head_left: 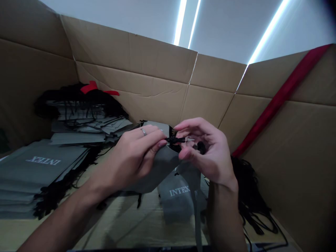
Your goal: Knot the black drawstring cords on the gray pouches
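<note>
Pinched by the left hand [138, 150], the cord [177, 140] runs toward three o'clock into the curled right hand [207, 154], whose hold is unclear. At six o'clock hangs the pouch [166, 161]; cord-working seems underway, calling next for steady tension.

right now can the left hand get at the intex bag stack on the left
Probably yes: nothing visible blocks the left hand from the grey INTEX bag stack, though it pinches black cord it may need to release.
</note>
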Available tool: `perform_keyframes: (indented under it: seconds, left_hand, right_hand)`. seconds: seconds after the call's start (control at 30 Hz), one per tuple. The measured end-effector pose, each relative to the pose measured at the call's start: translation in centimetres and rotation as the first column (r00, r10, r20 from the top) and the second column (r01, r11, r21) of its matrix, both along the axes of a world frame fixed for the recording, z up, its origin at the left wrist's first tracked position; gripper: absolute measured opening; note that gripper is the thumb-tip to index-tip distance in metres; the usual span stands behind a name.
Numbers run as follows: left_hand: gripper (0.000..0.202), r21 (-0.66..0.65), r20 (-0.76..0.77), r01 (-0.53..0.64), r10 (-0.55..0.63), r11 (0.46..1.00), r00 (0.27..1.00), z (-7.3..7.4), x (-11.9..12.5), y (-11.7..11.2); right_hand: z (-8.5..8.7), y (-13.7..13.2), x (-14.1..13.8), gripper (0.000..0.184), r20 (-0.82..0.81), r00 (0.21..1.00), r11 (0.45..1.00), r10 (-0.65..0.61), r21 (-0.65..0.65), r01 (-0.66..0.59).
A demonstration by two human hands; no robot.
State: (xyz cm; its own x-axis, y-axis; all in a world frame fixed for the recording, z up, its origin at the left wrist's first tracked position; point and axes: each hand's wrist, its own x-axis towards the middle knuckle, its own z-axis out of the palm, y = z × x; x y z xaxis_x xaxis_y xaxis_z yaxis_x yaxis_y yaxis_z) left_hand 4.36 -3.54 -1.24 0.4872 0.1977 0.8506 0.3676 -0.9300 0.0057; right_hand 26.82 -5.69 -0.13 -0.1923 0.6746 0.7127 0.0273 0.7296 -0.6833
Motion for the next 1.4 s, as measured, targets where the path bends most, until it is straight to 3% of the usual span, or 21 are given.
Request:
perform_keyframes:
  seconds: [0.07, 0.23, 0.37, 0.47, 0.57, 0.7, 0.77, 0.97, 1.17, 1.4]
  left_hand:
    - [0.020, -0.005, -0.006, 0.022, -0.022, 1.000, 1.000, -0.1, 0.2, -0.1]
    - [0.023, 0.014, -0.005, 0.062, -0.062, 0.998, 0.998, -0.3, 0.8, -0.2]
    - [0.028, -0.022, 0.010, 0.140, -0.140, 0.990, 0.990, -0.4, 1.1, -0.7]
    - [0.029, -0.064, 0.028, 0.219, -0.217, 0.974, 0.976, -0.4, 1.2, -1.1]
    - [0.032, -0.079, 0.046, 0.245, -0.242, 0.966, 0.969, -0.4, 1.3, -1.2]
    - [0.029, -0.079, 0.020, 0.143, -0.142, 0.987, 0.990, -0.3, 1.1, -0.7]
    - [0.025, -0.055, 0.008, 0.072, -0.072, 0.996, 0.997, -0.3, 1.0, -0.3]
    - [0.026, 0.078, 0.058, -0.087, 0.082, 0.993, 0.995, -0.3, 0.8, 0.8]
    - [0.016, 0.128, 0.075, -0.146, 0.138, 0.981, 0.988, -0.6, 0.8, 0.8]
    - [0.017, 0.008, 0.130, -0.103, 0.102, 0.995, 0.986, -1.2, 1.5, 0.1]
  right_hand:
    - [-0.1, -0.1, -0.8, 0.046, 0.008, 0.999, 0.998, -0.043, 0.050, 0.043]
    - [-0.3, 0.2, -1.7, 0.016, -0.037, 0.994, 0.989, -0.102, 0.108, 0.105]
    - [-0.6, 1.4, -0.9, 0.009, -0.078, 0.993, 0.996, 0.086, 0.042, -0.083]
    - [-1.0, 2.6, -0.5, 0.018, -0.141, 0.957, 0.964, 0.252, -0.049, -0.261]
    - [-1.2, 3.4, -0.4, 0.027, -0.173, 0.939, 0.942, 0.296, -0.110, -0.317]
    - [-0.8, 3.0, 0.2, 0.023, -0.081, 0.970, 0.970, 0.228, -0.072, -0.234]
    - [-0.4, 2.3, 0.5, 0.032, -0.039, 0.985, 0.984, 0.166, -0.063, -0.169]
    - [0.4, 1.0, 0.5, 0.038, -0.073, 0.997, 0.997, -0.007, -0.083, 0.001]
    - [0.4, 0.8, 0.2, 0.022, -0.016, 0.995, 0.994, -0.100, -0.039, 0.099]
    - [0.1, 0.3, -0.7, 0.002, 0.094, 0.977, 0.982, -0.189, 0.035, 0.187]
